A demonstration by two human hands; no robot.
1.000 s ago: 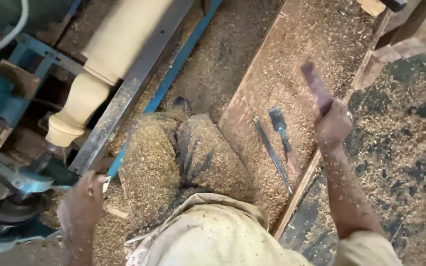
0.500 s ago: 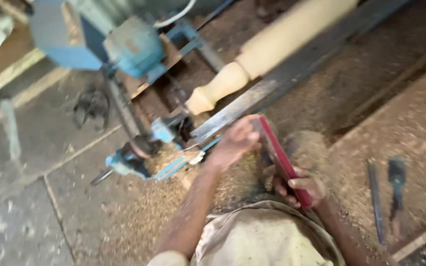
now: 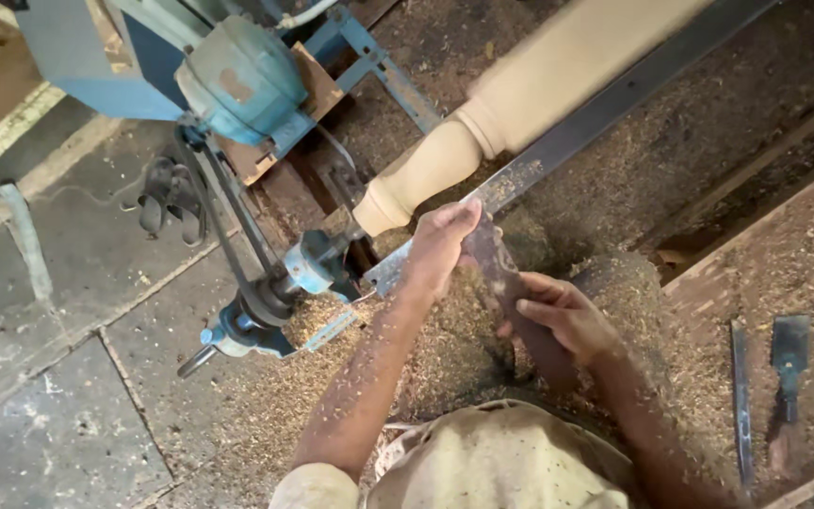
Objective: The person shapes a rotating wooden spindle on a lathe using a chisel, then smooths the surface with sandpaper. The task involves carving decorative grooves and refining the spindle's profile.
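A pale turned wooden piece point(image 3: 511, 113) lies mounted on a lathe, running from the upper right down to a narrow end near the drive. A long metal tool rest point(image 3: 605, 108) runs alongside it. My left hand point(image 3: 440, 247) sits on the rest by the narrow end and grips the blade end of a dark chisel point(image 3: 494, 262). My right hand point(image 3: 567, 319) holds the chisel's handle lower down. Both forearms are dusted with sawdust.
A blue motor point(image 3: 242, 80) with a belt and pulley point(image 3: 247, 316) stands at the upper left. Two chisels point(image 3: 765, 377) lie on a sawdust-covered board at the right. A pair of sandals point(image 3: 170, 193) rests on the concrete floor at the left. Sawdust point(image 3: 454, 339) covers my lap.
My right hand brought the chisel down from the board at the right to the lathe. My left hand moved onto the rest and the blade. The view swung left.
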